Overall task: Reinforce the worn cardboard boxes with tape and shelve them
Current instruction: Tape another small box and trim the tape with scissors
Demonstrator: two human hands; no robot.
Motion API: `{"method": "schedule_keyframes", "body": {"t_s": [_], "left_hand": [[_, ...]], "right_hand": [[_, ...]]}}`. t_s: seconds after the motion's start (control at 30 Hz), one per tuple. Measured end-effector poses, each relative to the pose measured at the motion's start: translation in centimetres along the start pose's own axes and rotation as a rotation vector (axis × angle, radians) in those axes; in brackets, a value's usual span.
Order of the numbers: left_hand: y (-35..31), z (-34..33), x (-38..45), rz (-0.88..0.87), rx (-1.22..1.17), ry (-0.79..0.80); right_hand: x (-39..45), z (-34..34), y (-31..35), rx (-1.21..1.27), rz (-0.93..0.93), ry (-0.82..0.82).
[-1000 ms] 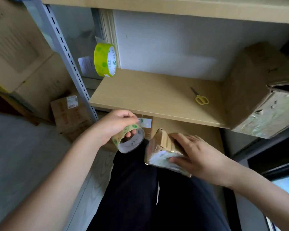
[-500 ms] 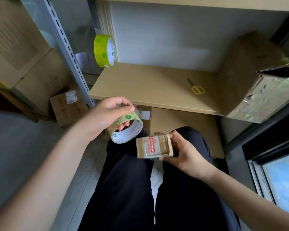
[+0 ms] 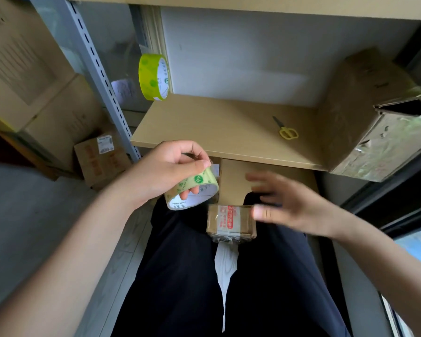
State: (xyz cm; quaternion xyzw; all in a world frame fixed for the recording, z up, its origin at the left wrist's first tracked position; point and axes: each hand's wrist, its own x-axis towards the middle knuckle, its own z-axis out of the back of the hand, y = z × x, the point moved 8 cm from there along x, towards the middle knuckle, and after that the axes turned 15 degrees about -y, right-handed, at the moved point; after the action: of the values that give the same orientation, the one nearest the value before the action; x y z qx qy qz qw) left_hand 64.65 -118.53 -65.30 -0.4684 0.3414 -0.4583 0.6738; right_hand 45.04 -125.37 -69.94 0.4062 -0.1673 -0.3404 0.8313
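Note:
A small worn cardboard box [image 3: 231, 222] with a red-printed label and old tape lies on my lap, between my thighs. My left hand [image 3: 165, 171] grips a roll of clear tape [image 3: 192, 190] printed with green marks, just up and left of the box, one finger through its core. My right hand [image 3: 287, 203] hovers to the right of the box, fingers spread and blurred, holding nothing; its thumb is close to the box's right edge. A large taped cardboard box [image 3: 374, 117] sits on the wooden shelf [image 3: 216, 132] at the right.
A second, yellow-green tape roll [image 3: 153, 77] stands on edge at the shelf's back left. Yellow-handled scissors [image 3: 286, 130] lie on the shelf. A grey slotted upright [image 3: 100, 76] rises at the left, with stacked cardboard boxes [image 3: 34, 76] beyond it and a labelled one [image 3: 100, 159] on the floor.
My right hand has let go of the small box, which now lies on my lap, and has opened beside it. My left hand still holds the tape roll, slightly higher.

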Motion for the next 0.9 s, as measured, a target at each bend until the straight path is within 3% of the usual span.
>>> {"method": "schedule_keyframes", "body": {"t_s": [0.07, 0.2, 0.33, 0.43, 0.53, 0.7, 0.9], "left_hand": [[-1.1, -0.8, 0.0, -0.031, 0.024, 0.035], [-2.7, -2.2, 0.6, -0.040, 0.058, 0.081], [-3.1, -2.3, 0.8, -0.034, 0.125, 0.091], [-3.1, -2.8, 0.3, 0.007, 0.135, 0.193], [-3.1, -3.4, -0.3, 0.036, 0.146, 0.275], [-1.9, -1.0, -0.2, -0.055, 0.538, 0.178], [1.3, -2.2, 0.9, -0.012, 0.774, 0.257]], "right_hand": [[1.0, 2.2, 3.4, 0.141, 0.073, -0.198], [3.3, 2.2, 6.8, 0.230, 0.038, -0.354], [3.8, 2.5, 6.5, 0.295, -0.060, -0.385], [3.9, 3.6, 6.0, 0.222, -0.072, -0.447], [3.2, 3.4, 4.7, 0.392, -0.154, -0.372], [-0.9, 5.8, -1.1, 0.615, -0.287, -0.414], [-2.7, 1.7, -8.3, 0.495, -0.641, -0.410]]}}
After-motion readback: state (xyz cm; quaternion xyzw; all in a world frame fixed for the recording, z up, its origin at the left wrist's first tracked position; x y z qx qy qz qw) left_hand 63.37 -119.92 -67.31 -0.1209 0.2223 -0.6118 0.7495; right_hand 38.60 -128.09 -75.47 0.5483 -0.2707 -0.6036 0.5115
